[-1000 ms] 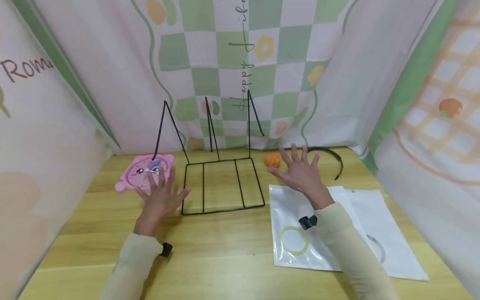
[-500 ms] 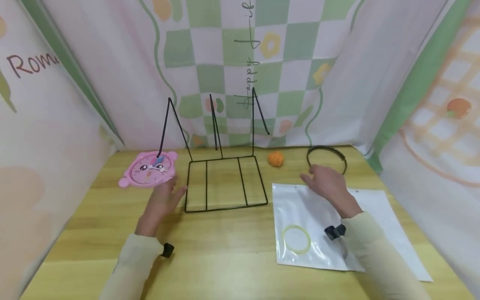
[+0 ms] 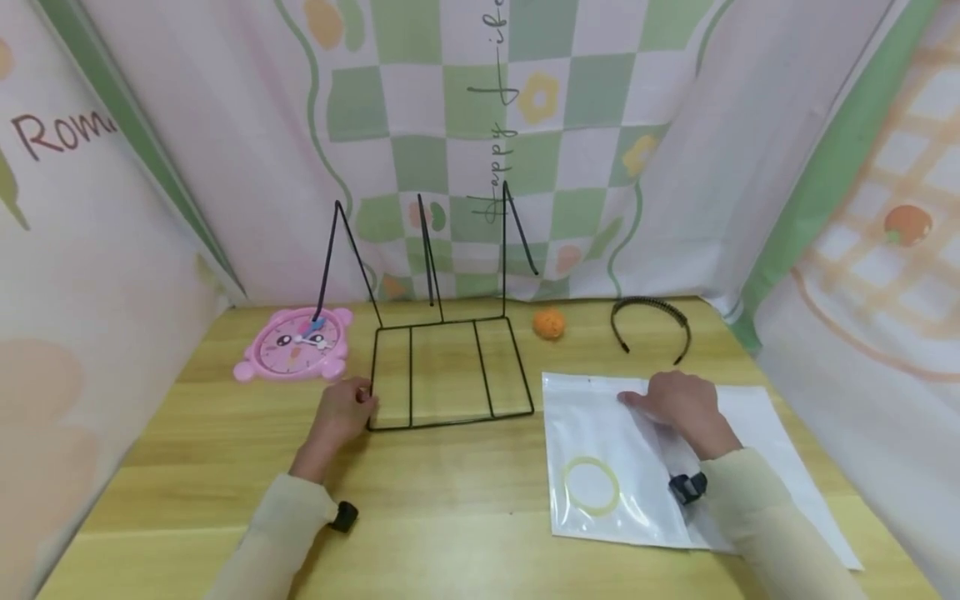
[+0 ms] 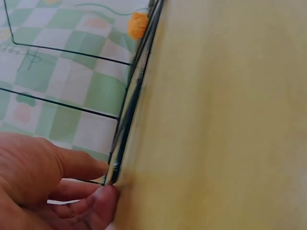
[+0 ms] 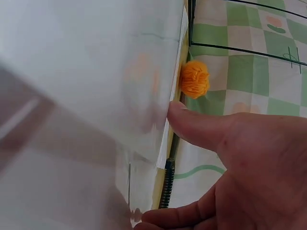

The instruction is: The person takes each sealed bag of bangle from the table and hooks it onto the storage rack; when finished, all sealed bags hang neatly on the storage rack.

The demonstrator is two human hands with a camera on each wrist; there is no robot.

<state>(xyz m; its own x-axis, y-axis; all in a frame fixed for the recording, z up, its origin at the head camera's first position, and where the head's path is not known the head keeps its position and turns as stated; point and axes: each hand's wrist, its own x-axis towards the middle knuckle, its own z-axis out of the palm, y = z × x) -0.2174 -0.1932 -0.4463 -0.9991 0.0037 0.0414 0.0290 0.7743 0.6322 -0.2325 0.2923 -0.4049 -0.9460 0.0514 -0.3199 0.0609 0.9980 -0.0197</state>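
My left hand pinches the left side of a black wire rack close to its near corner. In the left wrist view, thumb and fingers meet at the rack's dark bar. The rack has a flat rectangular base with tall bent wires rising at the back. My right hand rests at the top of a white zip bag that overlaps another white bag. The right wrist view shows its straight thumb touching the bag's edge, with the other fingers apart from it lower down.
A pink animal-faced clock lies left of the rack. An orange crumpled ball and a black spring-toothed headband lie toward the back right. A pale yellow ring shows on the front bag. Printed curtains enclose the wooden table.
Both hands were spread above the table. The left hand has moved from beside the clock to the rack's side and pinched it. The right hand has come down onto the bags.
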